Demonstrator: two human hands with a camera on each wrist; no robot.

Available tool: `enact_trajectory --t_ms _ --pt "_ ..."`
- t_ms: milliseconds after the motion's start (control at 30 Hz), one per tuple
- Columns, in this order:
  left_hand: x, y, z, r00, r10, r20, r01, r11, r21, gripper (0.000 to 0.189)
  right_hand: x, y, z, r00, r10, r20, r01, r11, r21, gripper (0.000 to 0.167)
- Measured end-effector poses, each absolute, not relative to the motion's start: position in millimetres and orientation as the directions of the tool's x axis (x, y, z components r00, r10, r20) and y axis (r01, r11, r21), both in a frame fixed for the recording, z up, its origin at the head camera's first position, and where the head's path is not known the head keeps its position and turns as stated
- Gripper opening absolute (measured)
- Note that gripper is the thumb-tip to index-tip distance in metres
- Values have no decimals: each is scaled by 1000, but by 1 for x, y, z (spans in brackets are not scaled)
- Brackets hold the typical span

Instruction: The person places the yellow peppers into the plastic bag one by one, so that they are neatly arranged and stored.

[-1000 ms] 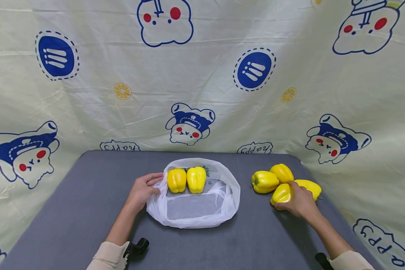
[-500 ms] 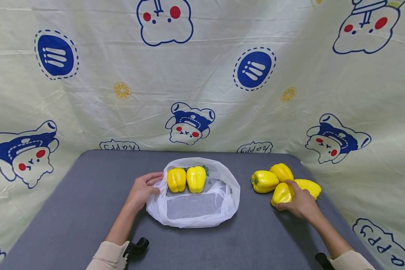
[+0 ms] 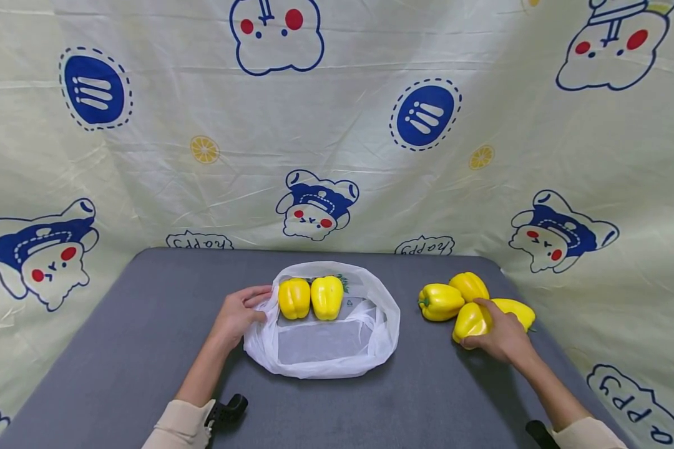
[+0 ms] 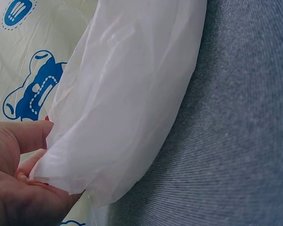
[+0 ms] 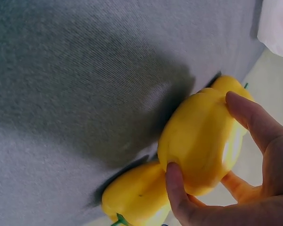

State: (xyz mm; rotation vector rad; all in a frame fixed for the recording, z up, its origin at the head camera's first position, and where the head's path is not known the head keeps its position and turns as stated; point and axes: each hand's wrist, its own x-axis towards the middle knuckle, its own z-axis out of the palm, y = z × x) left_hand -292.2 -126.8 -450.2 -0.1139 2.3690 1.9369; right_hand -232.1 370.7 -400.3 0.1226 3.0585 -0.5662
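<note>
A white plastic bag (image 3: 337, 368) stands with its mouth spread on the grey table. Inside it, side by side toward the back left, lie two yellow bell peppers (image 3: 294, 299). My left hand (image 3: 237, 318) holds the bag's left edge; in the left wrist view the thumb and fingers meet the white film (image 4: 118, 103). Over on the right, my right hand (image 3: 502, 337) grips a yellow bell pepper (image 5: 203, 141), with thumb and fingers on opposite sides of it. Three more peppers sit close around it, including one (image 3: 440, 302) to its left and another (image 3: 469, 287) behind.
The grey table (image 3: 337, 411) ends at a printed cloth backdrop (image 3: 359, 125) at the back and sides. A stretch of bare tabletop lies between the bag and the pepper group. Black straps (image 3: 230, 410) sit at the wrists.
The gripped pepper has shifted very slightly, with a little more of it showing beside my right fingers. My left hand and the bag stay where they were.
</note>
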Motion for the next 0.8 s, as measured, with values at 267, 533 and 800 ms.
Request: enact_trajectory --t_ms 267,533,800 --pt "-292 -126 -450 -993 -12 -115 -115 204 972 61 -234 375 -386 -997 60 -44 72 930 -359 98" --pt "-291 -128 -450 -995 -4 -102 -100 195 976 62 -238 374 -371 -999 51 14 43 936 -349 96" --pt "-290 -129 -449 -996 10 -88 -85 182 980 62 -241 362 -353 -999 6 54 -12 942 -336 94"
